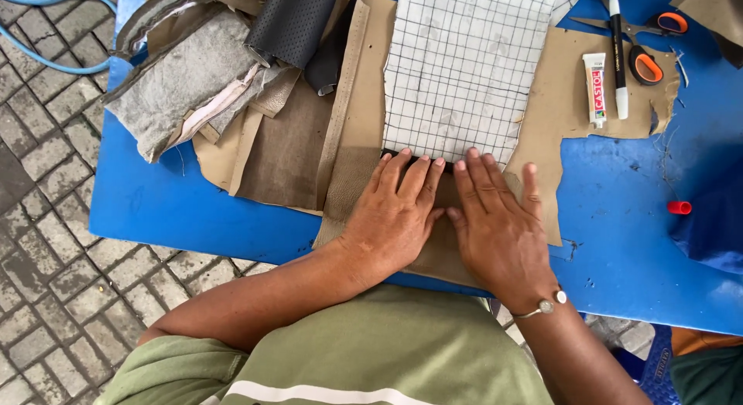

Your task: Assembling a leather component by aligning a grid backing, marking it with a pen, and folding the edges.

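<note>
**Pressing the tan leather flat, both palms down**

Pressing side by side, the left hand [395,211] and the right hand [499,219] lie flat and open on the tan leather piece [441,254], fingers spread and straight, gripping nothing. The leather sits on the near edge of the blue table [170,207], directly under both palms, so neither hand is nearer than the other. Fingertips point away from the person and touch the near edge of the white gridded sheet [460,64], which lies on the leather just beyond them, its long axis running away from the body. Left of it, a folded tan strip [344,103] runs the same way. Further left sits a heap of grey and dark scraps [193,80]. Off to the right lie a glue tube [594,87], a black-and-white marker [618,56], orange-handled scissors [644,60] and a small red cap [679,207].
</note>
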